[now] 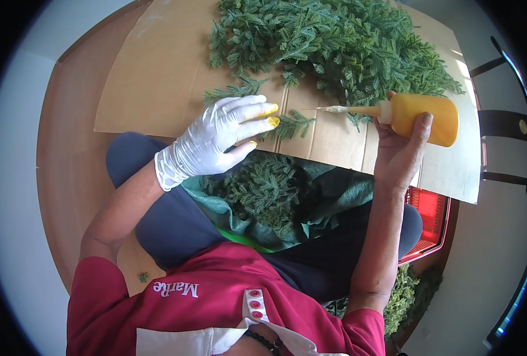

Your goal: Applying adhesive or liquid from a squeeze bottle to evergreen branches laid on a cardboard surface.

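Note:
My right hand [398,145], bare, is wrapped round a yellow squeeze bottle [426,118]. Its long nozzle [334,109], wrapped near the end, points left with a thin tip. My left hand [213,133] wears a white glove with yellow stains on its fingertips. Its fingers are stretched out and the thumb stands apart. A small green artificial sprig [294,126] shows just beyond those fingertips, close below the nozzle tip. Another green sprig [236,90] shows above the glove. Whether the two join beneath the hand is hidden.
A cardboard sheet [156,77] lies before me, with a big heap of green artificial branches [334,41] at its far side. Between my legs sits a green cloth sack [216,204] holding more branches [263,190]. A red crate [426,219] stands under the right edge, near lighter foliage [400,299].

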`<state>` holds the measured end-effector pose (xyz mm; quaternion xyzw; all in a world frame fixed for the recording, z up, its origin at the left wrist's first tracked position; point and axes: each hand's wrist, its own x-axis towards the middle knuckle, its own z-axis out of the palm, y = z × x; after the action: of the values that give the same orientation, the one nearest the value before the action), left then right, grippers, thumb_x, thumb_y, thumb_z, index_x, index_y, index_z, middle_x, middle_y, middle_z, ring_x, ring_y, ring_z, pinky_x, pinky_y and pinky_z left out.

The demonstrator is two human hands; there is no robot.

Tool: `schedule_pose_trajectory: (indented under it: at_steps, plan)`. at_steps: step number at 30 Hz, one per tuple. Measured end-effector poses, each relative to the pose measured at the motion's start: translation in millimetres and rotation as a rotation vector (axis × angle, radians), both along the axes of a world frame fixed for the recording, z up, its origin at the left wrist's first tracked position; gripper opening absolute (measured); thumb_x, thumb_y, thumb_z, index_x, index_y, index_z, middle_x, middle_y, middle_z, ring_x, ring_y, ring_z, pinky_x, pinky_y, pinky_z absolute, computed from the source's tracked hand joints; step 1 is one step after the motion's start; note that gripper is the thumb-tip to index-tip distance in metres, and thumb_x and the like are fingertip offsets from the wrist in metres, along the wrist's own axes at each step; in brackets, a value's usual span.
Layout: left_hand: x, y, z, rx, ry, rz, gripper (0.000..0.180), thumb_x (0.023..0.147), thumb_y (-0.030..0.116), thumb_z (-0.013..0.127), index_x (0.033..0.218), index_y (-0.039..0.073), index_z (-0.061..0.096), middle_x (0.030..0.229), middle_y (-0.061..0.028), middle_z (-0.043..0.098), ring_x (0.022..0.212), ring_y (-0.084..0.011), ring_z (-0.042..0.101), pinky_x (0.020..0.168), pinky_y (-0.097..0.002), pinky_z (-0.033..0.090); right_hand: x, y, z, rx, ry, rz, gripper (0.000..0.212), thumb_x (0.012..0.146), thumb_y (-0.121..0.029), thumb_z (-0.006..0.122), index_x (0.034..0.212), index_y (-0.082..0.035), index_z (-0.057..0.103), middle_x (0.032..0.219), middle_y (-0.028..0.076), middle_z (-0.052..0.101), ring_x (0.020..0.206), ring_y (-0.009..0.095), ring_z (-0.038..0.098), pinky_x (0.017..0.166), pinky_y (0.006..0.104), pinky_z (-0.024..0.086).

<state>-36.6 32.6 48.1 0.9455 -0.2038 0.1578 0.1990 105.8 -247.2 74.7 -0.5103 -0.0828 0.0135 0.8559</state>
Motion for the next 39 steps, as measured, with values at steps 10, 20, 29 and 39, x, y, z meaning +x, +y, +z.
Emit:
schedule_pose_trajectory:
  at_steps: [10, 20, 29, 39]
  plan:
    - [-7.2, -2.2, -37.0, 0.003, 0.197, -0.127, 0.060, 0.077, 0.027, 0.071, 0.133, 0.012, 0.057, 0.145, -0.0070, 0.048, 0.141, -0.0282, 0.037, 0.117, -0.0487, 0.023, -18.0, 13.5, -33.5, -0.214, 0.035, 0.011, 0.045, 0.100, -0.031, 0.056, 0.128, 0.002, 0.044, 0.117, 0.024, 0.060, 0.106, 0.029, 0.064, 0.084, 0.0343, 0.055]
    - [-4.5, -2.1, -39.1, 0.064, 0.241, -0.139, 0.065, 0.076, 0.035, 0.070, 0.135, 0.012, 0.056, 0.151, -0.0117, 0.040, 0.144, -0.0309, 0.032, 0.117, -0.0513, 0.018, -36.8, 24.0, -39.7, -0.436, -0.061, -0.017, 0.042, 0.099, -0.023, 0.055, 0.129, 0.004, 0.045, 0.116, 0.021, 0.063, 0.111, 0.027, 0.062, 0.091, 0.0354, 0.051]
    - [-4.0, -3.8, -37.5, 0.058, 0.224, -0.117, 0.062, 0.077, 0.031, 0.071, 0.135, 0.015, 0.057, 0.149, -0.0076, 0.041, 0.141, -0.0274, 0.034, 0.117, -0.0487, 0.021, -44.0, 32.4, -32.3, -0.564, -0.099, -0.002, 0.035, 0.096, -0.020, 0.057, 0.123, 0.002, 0.055, 0.113, 0.015, 0.066, 0.105, 0.022, 0.062, 0.092, 0.0338, 0.048]
    - [-3.6, -5.1, -40.8, 0.028, 0.205, -0.115, 0.061, 0.076, 0.030, 0.072, 0.133, 0.016, 0.058, 0.148, -0.0077, 0.042, 0.140, -0.0276, 0.035, 0.116, -0.0482, 0.021, -41.3, 24.2, -26.8, -0.631, -0.184, -0.042, 0.033, 0.093, -0.020, 0.062, 0.118, 0.001, 0.059, 0.111, 0.013, 0.066, 0.099, 0.021, 0.062, 0.091, 0.0327, 0.049]
